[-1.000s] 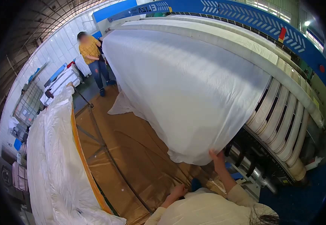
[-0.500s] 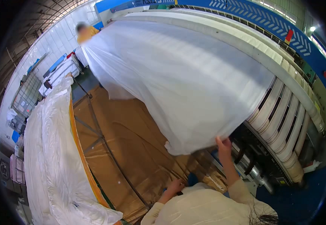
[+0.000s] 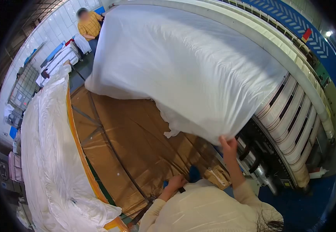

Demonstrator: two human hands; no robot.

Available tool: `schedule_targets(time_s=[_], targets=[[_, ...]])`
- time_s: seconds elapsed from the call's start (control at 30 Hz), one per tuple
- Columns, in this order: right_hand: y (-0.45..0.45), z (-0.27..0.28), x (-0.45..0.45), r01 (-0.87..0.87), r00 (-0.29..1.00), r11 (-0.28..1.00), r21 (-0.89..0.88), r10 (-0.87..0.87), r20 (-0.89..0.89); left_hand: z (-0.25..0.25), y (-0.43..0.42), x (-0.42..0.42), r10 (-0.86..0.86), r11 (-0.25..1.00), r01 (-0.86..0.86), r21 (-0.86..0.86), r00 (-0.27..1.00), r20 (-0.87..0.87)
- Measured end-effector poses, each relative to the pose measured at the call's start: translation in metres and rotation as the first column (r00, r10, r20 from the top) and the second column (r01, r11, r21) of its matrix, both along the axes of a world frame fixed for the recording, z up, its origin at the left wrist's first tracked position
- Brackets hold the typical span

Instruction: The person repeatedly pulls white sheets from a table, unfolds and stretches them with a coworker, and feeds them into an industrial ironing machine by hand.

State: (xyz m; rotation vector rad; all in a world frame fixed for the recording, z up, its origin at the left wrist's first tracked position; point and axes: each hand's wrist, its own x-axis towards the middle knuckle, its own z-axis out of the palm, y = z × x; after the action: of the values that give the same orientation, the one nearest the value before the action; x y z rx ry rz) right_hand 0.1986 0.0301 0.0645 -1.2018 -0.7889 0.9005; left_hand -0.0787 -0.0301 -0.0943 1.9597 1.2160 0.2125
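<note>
A large white sheet (image 3: pixel 168 58) lies spread over the feed side of a big roller machine, its lower edge hanging free. My right hand (image 3: pixel 228 147) pinches the sheet's near corner, and folds fan out from that grip. My left hand (image 3: pixel 177 181) is curled in front of my waist, away from the sheet, with nothing visible in its fingers. Below the sheet, brown cloth (image 3: pixel 125 131) covers the floor area in front of me.
A long heap of white linen (image 3: pixel 52 154) with an orange edge stands on the left. Pale belts (image 3: pixel 292 120) and a metal cylinder (image 3: pixel 263 174) are at the right. At the far end, a person in a yellow shirt (image 3: pixel 89 27) stands beside the sheet.
The sheet's far side has spread out flatter and its hanging edge has shifted. My right hand keeps the corner, drawn slightly up. The far person is now uncovered by the sheet.
</note>
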Motion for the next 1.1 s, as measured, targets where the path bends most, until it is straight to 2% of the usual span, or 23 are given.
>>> schedule_targets(time_s=[0.03,0.13,0.23,0.4,0.5,0.57,0.6,0.63,0.7,0.77,0.93,1.03,1.07,1.1], targets=[[-0.009,0.018,0.001,-0.005,1.0,1.0,-0.007,0.005,0.004,0.009,-0.001,0.001,0.016,1.0,-0.016,-0.024,1.0,-0.003],[-0.029,0.069,-0.005,-0.031,0.989,0.991,0.129,0.049,-0.139,0.025,-0.006,-0.005,0.033,0.996,-0.034,-0.079,0.999,-0.018],[-0.026,0.094,-0.014,0.005,0.974,0.982,0.186,0.037,-0.223,0.029,-0.002,-0.005,0.028,0.998,-0.034,-0.052,0.992,-0.125],[-0.033,0.137,-0.011,0.063,0.911,0.972,0.228,0.037,-0.412,0.046,-0.005,-0.008,0.081,0.991,-0.098,-0.092,0.983,-0.167],[-0.018,0.081,0.011,0.1,0.882,0.985,0.143,-0.021,-0.471,0.029,-0.022,-0.018,0.165,0.985,-0.168,-0.045,0.984,-0.065],[-0.007,0.035,0.017,0.12,0.869,0.987,0.102,-0.055,-0.492,0.029,-0.028,-0.022,0.153,0.984,-0.161,-0.082,0.984,-0.095],[0.0,0.016,0.016,0.036,0.965,0.999,0.036,-0.025,-0.262,0.032,-0.029,-0.024,0.14,0.981,-0.154,-0.114,0.982,-0.126],[0.004,-0.003,0.017,-0.03,0.999,0.998,-0.05,0.029,-0.021,0.034,-0.03,-0.025,0.125,0.978,-0.148,-0.147,0.98,-0.157],[0.011,-0.027,0.011,-0.142,0.969,0.873,-0.466,0.218,0.114,0.038,-0.03,-0.025,0.131,0.979,-0.152,-0.133,0.979,-0.155],[0.014,-0.068,-0.013,-0.037,0.99,0.981,-0.191,0.062,0.128,0.04,-0.03,-0.023,0.143,0.982,-0.16,-0.103,0.978,-0.152],[0.003,-0.079,-0.041,0.024,0.979,0.945,-0.327,0.043,0.197,-0.001,-0.023,-0.018,0.101,0.984,-0.113,-0.138,0.991,-0.094],[-0.008,-0.075,-0.038,0.092,0.945,0.899,-0.428,0.057,0.322,-0.015,-0.009,0.0,0.252,0.862,-0.236,-0.448,0.967,-0.025],[-0.011,-0.067,-0.039,0.09,0.943,0.899,-0.428,0.061,0.326,-0.018,-0.004,0.008,0.256,0.861,-0.238,-0.45,0.966,-0.021],[-0.019,-0.058,-0.04,-0.016,0.962,0.921,-0.389,0.12,0.245,-0.021,0.001,0.015,0.376,0.768,-0.285,-0.574,0.926,0.043]])
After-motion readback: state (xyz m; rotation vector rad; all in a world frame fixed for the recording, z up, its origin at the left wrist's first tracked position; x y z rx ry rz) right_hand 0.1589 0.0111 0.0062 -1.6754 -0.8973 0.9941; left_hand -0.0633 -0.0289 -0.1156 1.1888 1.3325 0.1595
